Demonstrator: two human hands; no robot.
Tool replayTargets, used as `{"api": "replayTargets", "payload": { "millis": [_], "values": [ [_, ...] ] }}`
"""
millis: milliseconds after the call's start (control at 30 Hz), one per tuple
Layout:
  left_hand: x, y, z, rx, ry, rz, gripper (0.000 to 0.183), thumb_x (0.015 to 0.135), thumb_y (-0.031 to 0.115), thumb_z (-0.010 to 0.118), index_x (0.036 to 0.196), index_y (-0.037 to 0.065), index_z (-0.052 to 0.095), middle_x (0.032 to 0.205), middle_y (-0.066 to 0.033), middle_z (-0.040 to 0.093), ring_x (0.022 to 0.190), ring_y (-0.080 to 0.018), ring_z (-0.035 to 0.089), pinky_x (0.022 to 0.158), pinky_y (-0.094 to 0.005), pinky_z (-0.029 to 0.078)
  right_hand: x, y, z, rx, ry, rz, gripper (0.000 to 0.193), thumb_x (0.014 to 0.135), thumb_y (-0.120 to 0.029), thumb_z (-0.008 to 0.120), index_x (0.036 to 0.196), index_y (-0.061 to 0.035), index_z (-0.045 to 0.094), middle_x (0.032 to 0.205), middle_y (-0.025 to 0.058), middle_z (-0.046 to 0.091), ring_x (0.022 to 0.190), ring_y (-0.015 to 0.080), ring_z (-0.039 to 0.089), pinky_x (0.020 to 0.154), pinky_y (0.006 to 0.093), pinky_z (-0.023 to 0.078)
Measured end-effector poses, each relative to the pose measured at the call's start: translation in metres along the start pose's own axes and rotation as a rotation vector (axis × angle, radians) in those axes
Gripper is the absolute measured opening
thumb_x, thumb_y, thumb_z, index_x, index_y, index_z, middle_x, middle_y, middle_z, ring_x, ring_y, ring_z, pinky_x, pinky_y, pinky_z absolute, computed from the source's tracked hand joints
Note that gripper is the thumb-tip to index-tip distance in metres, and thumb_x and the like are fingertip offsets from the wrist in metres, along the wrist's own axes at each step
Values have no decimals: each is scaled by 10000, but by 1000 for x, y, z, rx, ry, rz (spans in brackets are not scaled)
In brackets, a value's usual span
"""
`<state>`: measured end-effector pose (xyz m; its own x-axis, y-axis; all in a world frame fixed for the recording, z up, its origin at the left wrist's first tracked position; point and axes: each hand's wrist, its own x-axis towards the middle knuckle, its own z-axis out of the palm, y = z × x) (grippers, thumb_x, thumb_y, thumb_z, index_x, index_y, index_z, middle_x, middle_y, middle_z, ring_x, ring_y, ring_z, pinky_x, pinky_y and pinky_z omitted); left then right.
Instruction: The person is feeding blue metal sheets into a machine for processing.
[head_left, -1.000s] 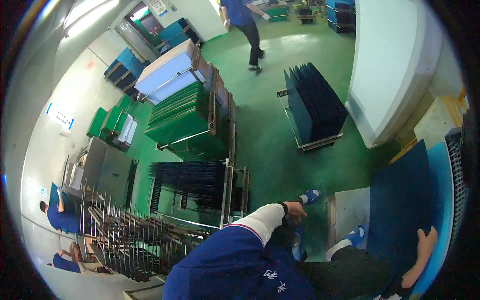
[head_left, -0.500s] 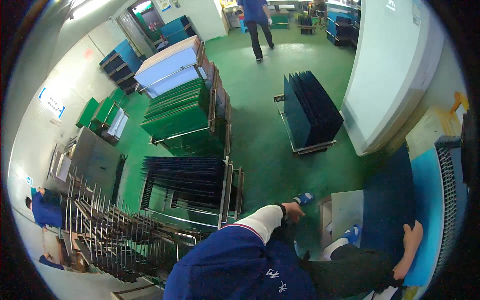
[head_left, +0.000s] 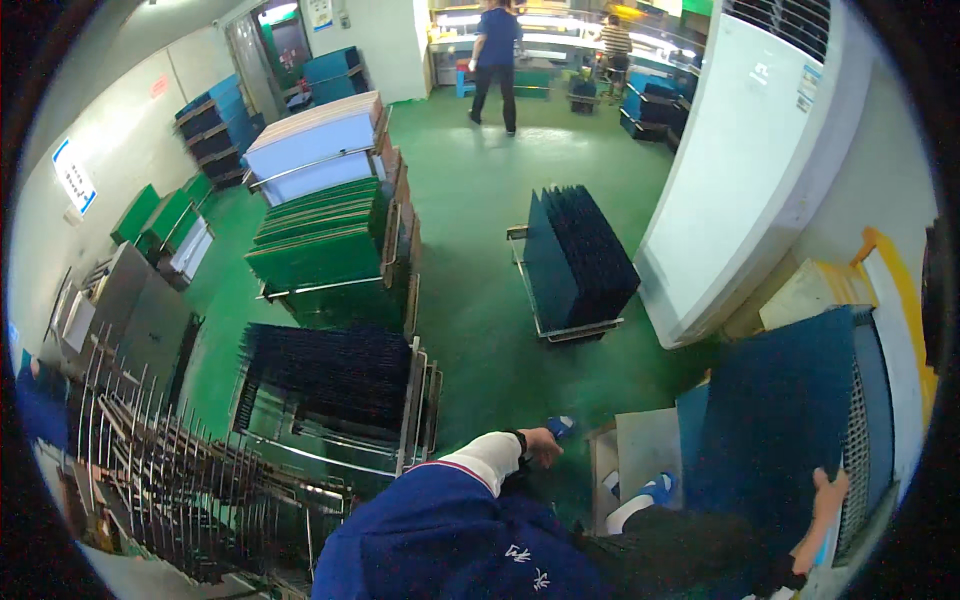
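My right hand is at the right edge of a large dark blue panel, its fingers closed around that edge. The panel stands tilted at my right side, against a rack with a mesh-like grey side. My left hand hangs over the green floor beside my shoe, with a dark band at the wrist. It holds nothing, and its fingers are loosely apart. Between my feet and the panel is a pale grey board by an open box.
A rack of dark panels stands ahead on the floor. To the left are racks with green boards, dark sheets and metal rods. A tall white cabinet rises at right. A person is at the back.
My view has turned rightward, shifting the racks left. The dark blue panel now covers the light blue surface near my right hand. The far person has turned and moved.
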<state>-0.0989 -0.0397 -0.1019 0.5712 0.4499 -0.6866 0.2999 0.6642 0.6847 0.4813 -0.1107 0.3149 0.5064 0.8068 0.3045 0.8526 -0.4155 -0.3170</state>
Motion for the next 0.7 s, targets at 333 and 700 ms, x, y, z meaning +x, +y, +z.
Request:
{"api": "replayTargets", "payload": {
  "millis": [333,700],
  "values": [
    [-27,44,18,231,-230,-139,604,782,590,492,1100,77,522,1130,-142,528,1014,-225,502,812,-407,434,-72,11,-131,297,478,75,459,757,-97,553,1195,17,477,897,84,503,749,187,434,663,302,343],
    [-15,39,9,-38,-116,-88,493,802,261,623,1100,-86,440,958,-210,584,807,-296,604,691,-375,508,-44,-32,-82,2159,236,293,217,764,-48,593,968,-31,522,974,154,569,873,307,554,809,450,450]
  ]
}}
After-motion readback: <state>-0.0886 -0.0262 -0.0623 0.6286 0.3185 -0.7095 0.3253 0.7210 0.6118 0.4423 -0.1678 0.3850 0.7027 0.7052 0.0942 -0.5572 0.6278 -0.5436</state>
